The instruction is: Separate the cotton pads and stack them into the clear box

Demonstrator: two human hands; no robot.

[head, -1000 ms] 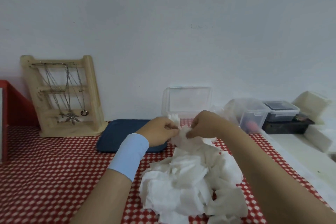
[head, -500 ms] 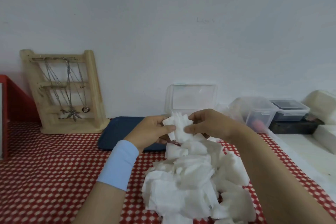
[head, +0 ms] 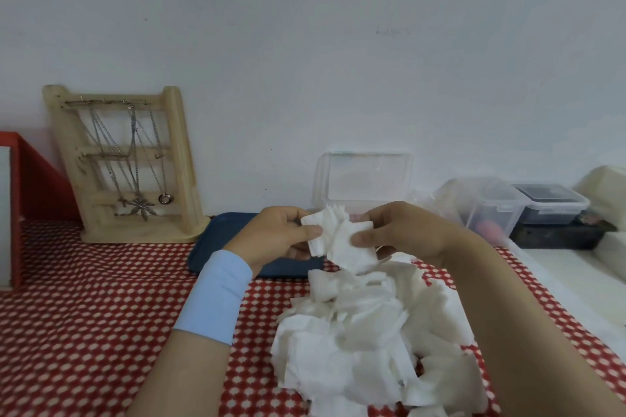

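Hands: the left hand [head: 274,235] and the right hand [head: 403,230] are raised over the table. Each pinches one side of a small clump of white square cotton pads [head: 338,240] between thumb and fingers, with the other fingers curled behind it.

Step in hand: judged from the grip, the layers of the clump are being pulled apart.

Pads waiting: a loose heap of white cotton pads [head: 366,342] lies on the cloth just below and in front of the hands, against the right forearm.

Where the box lies: the clear rectangular plastic box [head: 364,179] stands straight beyond the hands, against the wall, with its lid raised. Its long side runs left to right across the person. The right hand looks the nearer, so a freed pad would likely travel forward and slightly right. How many pads are already inside cannot be told.

Surface: a red tablecloth with white dots [head: 84,315]. A dark blue flat tray [head: 220,237] lies under the left hand.

Room: a plain white wall [head: 305,44] with a pale wooden jewellery stand [head: 178,145] hung with chains at left. More lidded plastic tubs [head: 491,210] stand at right.
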